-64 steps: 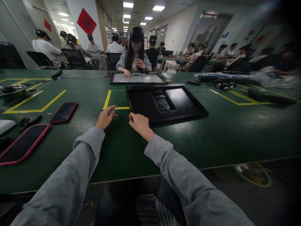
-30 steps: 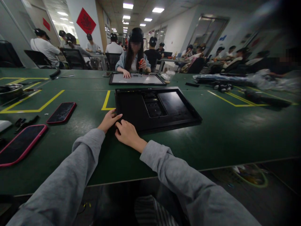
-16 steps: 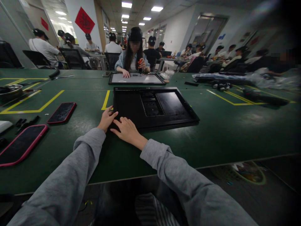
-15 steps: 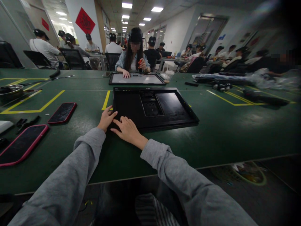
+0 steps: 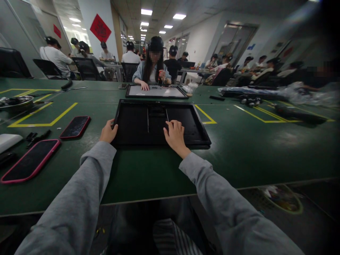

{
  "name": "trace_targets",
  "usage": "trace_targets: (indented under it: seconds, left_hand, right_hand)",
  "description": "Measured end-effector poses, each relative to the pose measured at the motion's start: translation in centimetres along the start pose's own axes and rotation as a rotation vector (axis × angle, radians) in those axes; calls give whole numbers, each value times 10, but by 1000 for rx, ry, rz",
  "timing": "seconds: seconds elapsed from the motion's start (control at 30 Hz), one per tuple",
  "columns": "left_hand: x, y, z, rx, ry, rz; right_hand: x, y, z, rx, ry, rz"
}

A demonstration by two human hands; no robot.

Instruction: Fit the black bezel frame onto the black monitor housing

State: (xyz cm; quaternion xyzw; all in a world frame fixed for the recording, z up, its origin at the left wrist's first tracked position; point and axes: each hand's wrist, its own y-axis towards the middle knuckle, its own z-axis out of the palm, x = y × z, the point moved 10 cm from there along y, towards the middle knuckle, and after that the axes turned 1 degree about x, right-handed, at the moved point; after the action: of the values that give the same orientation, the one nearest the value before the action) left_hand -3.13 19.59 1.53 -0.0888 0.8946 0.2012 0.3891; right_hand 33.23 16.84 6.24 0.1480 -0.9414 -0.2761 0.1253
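A black rectangular monitor housing (image 5: 130, 124) lies on the green table in front of me, its raised rim facing up. Two thin light lines run down its recessed middle. At its left edge, my left hand (image 5: 108, 131) is closed, with the thumb on the rim and the fingers around the side. My right hand (image 5: 175, 136) reaches over the near rim onto the inner surface, fingers partly bent and the thumb apart. Nothing shows in it. Its fingertips are near the right-hand light line; whether they press on the surface I cannot tell.
Two pink-edged phones (image 5: 75, 127) lie to the left, near a metal bowl (image 5: 20, 102). Across the table, a co-worker (image 5: 152, 67) works over a grey-backed panel (image 5: 148, 92). A plastic cup (image 5: 191, 88), plastic-wrapped parts (image 5: 292, 92) and a black tool (image 5: 299, 115) lie to the right.
The housing has shifted left and its inside looks different, with light lines now showing. My right hand has moved from the left corner to right of the middle. My left hand stays on the left edge.
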Motion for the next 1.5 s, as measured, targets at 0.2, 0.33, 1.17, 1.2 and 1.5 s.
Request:
trace_targets:
  seconds: [0.2, 0.33, 1.17, 1.2, 1.5]
  left_hand:
    - [-20, -7, 0, 23, 287, 72]
    - [-25, -11, -1, 14, 439, 84]
    - [-18, -14, -16, 48, 592, -85]
    - [-16, -13, -20, 39, 599, -95]
    - [-4, -11, -31, 20, 604, -126]
  right_hand:
    - [-82, -3, -10, -73, -106, 268]
    - [-105, -3, 4, 23, -62, 349]
    - [-168, -18, -16, 113, -76, 695]
    - [-165, -18, -13, 132, -64, 683]
    - [-164, -15, -1, 140, 3, 652]
